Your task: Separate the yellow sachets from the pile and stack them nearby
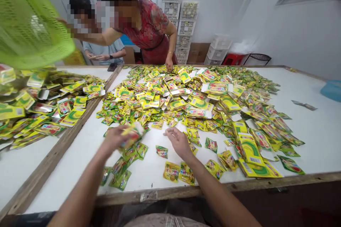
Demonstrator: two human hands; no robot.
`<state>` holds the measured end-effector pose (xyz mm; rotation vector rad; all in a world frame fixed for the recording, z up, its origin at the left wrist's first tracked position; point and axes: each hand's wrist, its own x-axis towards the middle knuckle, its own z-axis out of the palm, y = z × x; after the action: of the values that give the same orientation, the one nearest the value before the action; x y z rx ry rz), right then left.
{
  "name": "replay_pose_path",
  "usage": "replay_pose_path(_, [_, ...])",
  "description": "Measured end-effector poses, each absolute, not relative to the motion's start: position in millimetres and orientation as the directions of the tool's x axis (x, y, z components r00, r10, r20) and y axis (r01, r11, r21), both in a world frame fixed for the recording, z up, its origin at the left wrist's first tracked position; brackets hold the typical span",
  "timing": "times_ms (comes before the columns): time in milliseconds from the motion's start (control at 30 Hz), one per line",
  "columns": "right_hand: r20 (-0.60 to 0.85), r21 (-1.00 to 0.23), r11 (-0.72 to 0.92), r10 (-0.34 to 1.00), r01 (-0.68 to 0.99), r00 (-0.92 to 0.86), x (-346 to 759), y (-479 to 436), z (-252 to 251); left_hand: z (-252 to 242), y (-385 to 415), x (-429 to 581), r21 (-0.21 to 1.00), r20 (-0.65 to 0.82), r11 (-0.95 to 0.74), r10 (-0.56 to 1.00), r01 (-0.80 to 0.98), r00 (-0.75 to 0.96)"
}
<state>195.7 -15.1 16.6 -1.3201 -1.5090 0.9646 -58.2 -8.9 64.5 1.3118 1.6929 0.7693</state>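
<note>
Yellow carton point(134, 135), blurred, sits in the left hand point(114, 141), left of the frame's centre; that hand pinches its left side, above a cluster of green sachets point(120, 166). To the carton's right and apart from it, the right hand point(179, 143) has bent fingers; I cannot tell whether their tips meet. Beyond both hands, a heap of cartons and sachets point(153, 101) lies on the surface point(146, 174). At the upper left, another person holds a green basket point(29, 17).
</note>
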Motion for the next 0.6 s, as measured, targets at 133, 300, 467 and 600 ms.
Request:
replay_pose_path(133, [0.166,-0.719,0.224,0.974,0.658,-0.151,187,23,21,103,-1,-136,0.559,0.238,0.500,0.668,0.662,-0.705])
replay_pose_path(300, [0.106,-0.400,0.327,0.944,0.856,-0.311,169,51,-4,90,4,-102,0.497,0.251,0.300,0.849,0.814,-0.466])
replay_pose_path(467, [0.137,-0.400,0.336,0.942,0.853,-0.307,184,39,-11,34,15,-24,0.352,0.095,-0.004,0.995,0.936,-0.031])
replay_pose_path(600, [0.070,-0.877,0.114,0.991,0.466,-0.111,211,26,-11,18,25,-10,0.377,0.061,0.020,0.997,0.926,-0.046])
